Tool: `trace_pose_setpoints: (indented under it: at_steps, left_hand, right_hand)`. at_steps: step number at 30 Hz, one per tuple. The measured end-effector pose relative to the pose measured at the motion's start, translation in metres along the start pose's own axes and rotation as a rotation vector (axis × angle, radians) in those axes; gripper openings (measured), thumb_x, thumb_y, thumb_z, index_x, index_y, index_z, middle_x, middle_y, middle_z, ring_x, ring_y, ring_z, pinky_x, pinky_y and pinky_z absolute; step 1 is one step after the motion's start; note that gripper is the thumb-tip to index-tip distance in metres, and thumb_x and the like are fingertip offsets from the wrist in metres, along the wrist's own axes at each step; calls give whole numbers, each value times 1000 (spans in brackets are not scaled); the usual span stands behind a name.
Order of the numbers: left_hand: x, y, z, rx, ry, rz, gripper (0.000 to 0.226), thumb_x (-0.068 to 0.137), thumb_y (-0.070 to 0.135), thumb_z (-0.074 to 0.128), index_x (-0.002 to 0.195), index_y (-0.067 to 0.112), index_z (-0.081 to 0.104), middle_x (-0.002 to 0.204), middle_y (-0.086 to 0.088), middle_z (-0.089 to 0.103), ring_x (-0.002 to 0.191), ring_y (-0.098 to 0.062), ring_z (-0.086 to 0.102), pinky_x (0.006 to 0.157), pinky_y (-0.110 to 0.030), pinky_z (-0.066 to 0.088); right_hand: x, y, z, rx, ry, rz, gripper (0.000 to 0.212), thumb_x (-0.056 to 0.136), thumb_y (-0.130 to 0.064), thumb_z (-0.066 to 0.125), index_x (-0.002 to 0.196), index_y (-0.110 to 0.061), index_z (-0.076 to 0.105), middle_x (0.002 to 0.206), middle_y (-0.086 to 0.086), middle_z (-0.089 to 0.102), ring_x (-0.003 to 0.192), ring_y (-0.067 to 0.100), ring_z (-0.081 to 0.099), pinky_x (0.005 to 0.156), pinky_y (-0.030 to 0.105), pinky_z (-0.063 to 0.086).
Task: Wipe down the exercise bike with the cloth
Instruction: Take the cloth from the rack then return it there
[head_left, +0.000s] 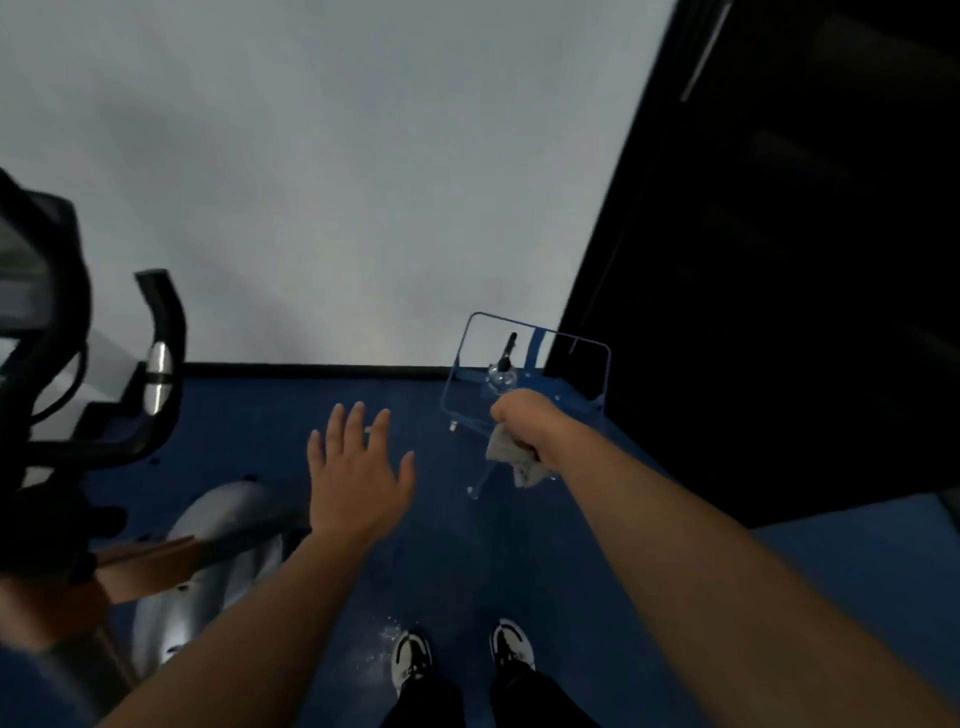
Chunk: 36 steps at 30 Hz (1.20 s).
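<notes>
The cloth (511, 457) is bunched in the closed right hand (524, 421), well apart from the bike (104, 415) at far left. The left hand (358, 467) is spread empty. No wiping contact is made; the job appears largely undone.

Grey cloth (511, 454) bunched, dangling at right, exercise bike (208, 545) far left

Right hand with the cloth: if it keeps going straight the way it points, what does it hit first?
Likely the blue wire rack, just beyond the right hand gripping the cloth; the gap can't be judged from this view.
</notes>
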<state>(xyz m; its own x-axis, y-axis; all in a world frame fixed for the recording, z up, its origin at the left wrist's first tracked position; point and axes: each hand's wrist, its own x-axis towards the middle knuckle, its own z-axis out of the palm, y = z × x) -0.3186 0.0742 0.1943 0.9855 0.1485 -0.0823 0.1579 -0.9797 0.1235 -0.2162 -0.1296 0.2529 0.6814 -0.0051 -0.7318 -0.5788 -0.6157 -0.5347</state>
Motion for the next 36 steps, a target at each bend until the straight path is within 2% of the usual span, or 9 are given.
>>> trace_pose_setpoints:
  at_steps: [8, 11, 14, 18, 20, 24, 27, 32, 36]
  left_hand:
    - [56, 36, -7, 86, -73, 255, 70, 95, 56, 26, 154, 19, 18, 162, -11, 13, 149, -30, -6, 119, -54, 1]
    - [65, 51, -4, 107, -96, 320, 69, 95, 54, 28, 154, 19, 19, 162, -11, 15, 149, -31, -4, 119, -54, 1]
    - [80, 63, 1, 138, -108, 341, 68, 95, 53, 29, 154, 20, 20, 162, -11, 16, 149, -31, -3, 119, -54, 2]
    - [106, 78, 8, 163, -124, 312, 68, 95, 52, 31, 154, 19, 19, 162, -10, 14, 149, -31, -3, 119, -53, 2]
    - [118, 89, 12, 172, -132, 274, 69, 95, 52, 32, 154, 18, 20, 162, -11, 15, 149, -31, -2, 119, -53, 3]
    - [139, 123, 19, 153, -136, 202, 68, 95, 53, 34, 153, 19, 21, 161, -11, 16, 149, -30, -2, 119, -53, 5]
    - [153, 156, 22, 67, -94, 161, 67, 93, 51, 41, 151, 19, 27, 160, -11, 20, 149, -29, 2, 119, -51, 8]
    - [170, 184, 26, -2, -66, 135, 65, 93, 48, 44, 149, 18, 31, 158, -13, 25, 149, -29, 6, 119, -50, 10]
    - [188, 176, 39, 34, -112, 115, 66, 94, 50, 40, 151, 19, 28, 160, -11, 21, 149, -28, 2, 120, -49, 7]
  right_hand:
    - [-6, 46, -44, 542, 177, 62, 16, 63, -18, 51, 79, -15, 50, 82, 13, 50, 77, 27, 50, 66, 41, 43]
    - [-2, 62, -50, 633, 197, 69, 9, 66, -14, 50, 74, -13, 52, 82, 11, 45, 76, 26, 45, 66, 43, 39]
    - [12, 74, -62, 696, 215, 107, 34, 77, -12, 54, 101, 10, 61, 89, 13, 53, 78, 28, 52, 68, 42, 46]
    - [44, 83, -89, 742, 214, 140, 12, 91, -14, 58, 96, -4, 63, 97, 18, 64, 81, 29, 64, 75, 41, 55]
    - [68, 85, -105, 734, 234, 124, 24, 91, -26, 67, 105, -7, 65, 113, 18, 67, 97, 32, 67, 90, 46, 57]
    - [106, 77, -138, 779, 144, 177, 87, 79, -66, 67, 146, -15, 46, 143, 12, 51, 126, 35, 53, 108, 52, 44]
    - [131, 69, -160, 866, 92, 247, 73, 81, -53, 64, 140, -13, 49, 137, 18, 53, 122, 38, 52, 108, 53, 43]
    - [157, 53, -184, 784, 86, 205, 30, 75, -11, 52, 104, -7, 57, 101, 17, 57, 96, 36, 59, 84, 44, 54]
    - [194, 54, -184, 702, 93, 149, 32, 80, -9, 63, 112, -12, 64, 117, 18, 65, 105, 36, 63, 93, 53, 55]
